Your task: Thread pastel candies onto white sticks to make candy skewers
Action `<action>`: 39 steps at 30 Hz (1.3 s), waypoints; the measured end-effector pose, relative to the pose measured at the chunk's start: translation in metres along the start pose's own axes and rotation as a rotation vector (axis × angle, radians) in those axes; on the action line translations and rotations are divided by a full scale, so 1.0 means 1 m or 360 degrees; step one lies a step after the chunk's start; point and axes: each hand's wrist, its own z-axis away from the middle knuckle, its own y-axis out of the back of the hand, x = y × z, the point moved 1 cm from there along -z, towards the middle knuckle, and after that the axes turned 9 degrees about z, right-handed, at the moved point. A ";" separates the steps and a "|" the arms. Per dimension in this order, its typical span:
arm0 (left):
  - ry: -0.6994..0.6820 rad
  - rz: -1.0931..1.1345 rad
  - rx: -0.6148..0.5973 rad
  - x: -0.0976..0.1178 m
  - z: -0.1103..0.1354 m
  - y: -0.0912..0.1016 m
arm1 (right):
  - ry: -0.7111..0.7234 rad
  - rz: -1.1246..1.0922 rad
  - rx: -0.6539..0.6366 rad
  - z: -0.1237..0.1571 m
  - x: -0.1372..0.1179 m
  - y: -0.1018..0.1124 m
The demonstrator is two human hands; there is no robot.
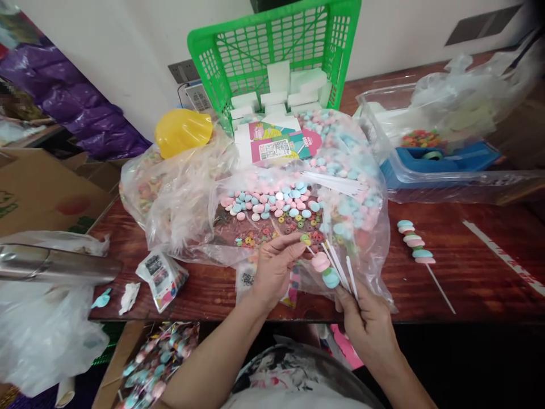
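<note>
My right hand [367, 318] grips several white lollipop sticks [337, 262] in a bunch. One stick carries a pink candy [321, 262] and a blue candy [331, 278], with a green ring between them. The thumb and forefinger of my left hand [276, 267] pinch a small yellow-green candy ring [305, 240] at the tip of that stick. Just beyond my hands, loose candy rings [255, 236] and a heap of pink and blue candies [279, 199] lie on clear plastic. A finished-looking candy skewer [413, 241] rests to the right on the wooden table [477, 261].
Behind the candies stands a green crate [213, 68] holding white blocks. A yellow scoop-like item [183, 133] sits on a plastic bag at left. A blue tape dispenser [443, 158] lies in a clear bin at right. Printed cards [160, 278] and a steel flask [55, 267] are at left.
</note>
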 end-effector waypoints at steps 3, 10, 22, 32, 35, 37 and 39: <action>-0.0095 0.0050 0.0013 -0.005 0.007 0.003 | 0.0014 0.0004 0.0037 0.003 -0.002 0.001; -0.0155 0.0100 -0.0049 -0.005 0.016 0.002 | 0.0044 0.0052 0.0090 0.011 -0.003 -0.002; 0.0027 -0.0019 -0.0115 -0.021 0.020 0.006 | 0.0132 -0.0039 0.0053 0.021 0.006 -0.005; 0.0167 -0.0484 -0.0435 -0.016 0.006 -0.001 | -0.0055 -0.0133 0.0194 0.015 0.016 -0.006; 0.0006 -0.1127 -0.0682 0.010 -0.042 -0.009 | -0.0382 -0.0366 0.0320 0.010 0.019 0.000; -0.0502 -0.1861 -0.0661 0.020 -0.079 -0.015 | -0.0589 -0.0511 0.0352 0.008 0.022 0.004; -0.0744 -0.2628 -0.0726 0.020 -0.108 -0.018 | -0.0649 -0.0601 0.0325 0.008 0.025 0.006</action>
